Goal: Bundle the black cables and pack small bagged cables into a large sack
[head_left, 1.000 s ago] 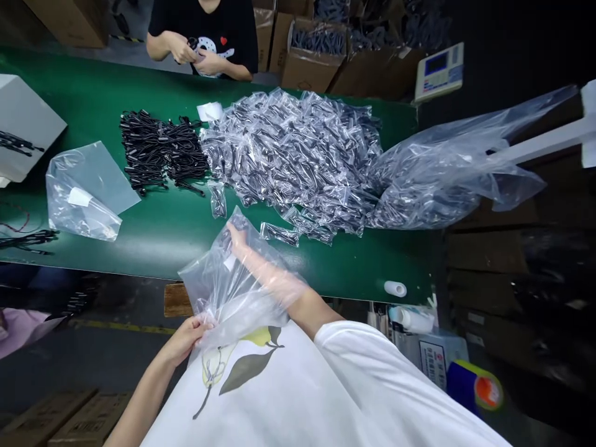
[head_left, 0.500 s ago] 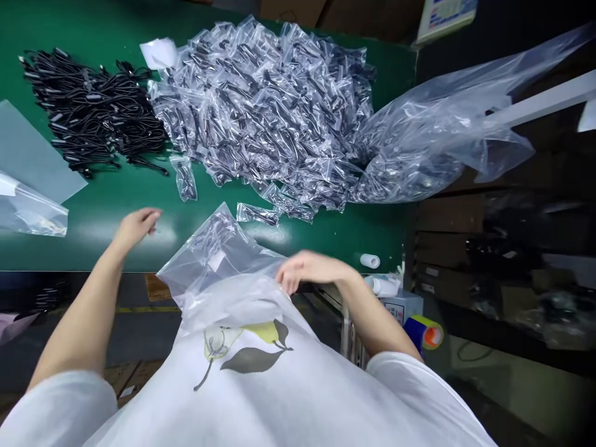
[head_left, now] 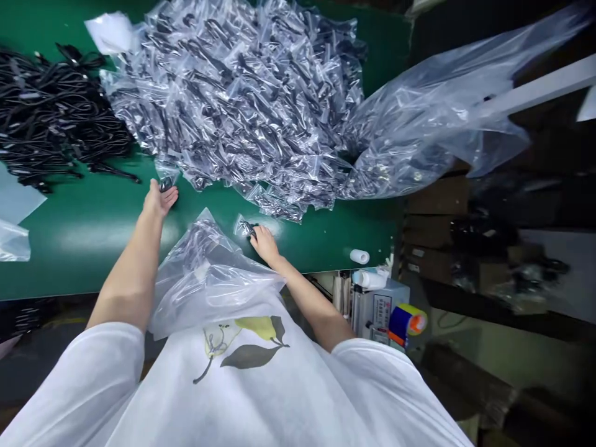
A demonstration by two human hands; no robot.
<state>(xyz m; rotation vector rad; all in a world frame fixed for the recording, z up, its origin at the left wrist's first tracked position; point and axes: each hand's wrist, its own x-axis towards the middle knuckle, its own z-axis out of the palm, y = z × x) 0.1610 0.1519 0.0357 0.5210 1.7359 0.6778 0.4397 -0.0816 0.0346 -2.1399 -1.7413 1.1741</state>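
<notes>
My left hand (head_left: 158, 200) has its thumb and fingers around a small clear bag with a coiled black cable (head_left: 166, 181), at the near edge of the big pile. My right hand (head_left: 266, 244) grips the right end of another bagged cable (head_left: 244, 227) lying on the green table. Between my forearms, a large clear plastic bag (head_left: 209, 261) rests over the table edge and against my shirt, with bagged cables showing through it. Its opening is hard to make out.
A big pile of bagged cables (head_left: 242, 93) covers the table's middle. Loose black cables (head_left: 56, 118) lie at the left, near plastic sheets (head_left: 16, 198). At the right are a filled clear bag (head_left: 419, 136), a white roll (head_left: 359, 256) and tape rolls (head_left: 408, 321) by a grey box.
My left hand has moved right and onto a bagged cable. The right hand has left the large bag's edge and reached forward to another bagged cable. The view has shifted somewhat.
</notes>
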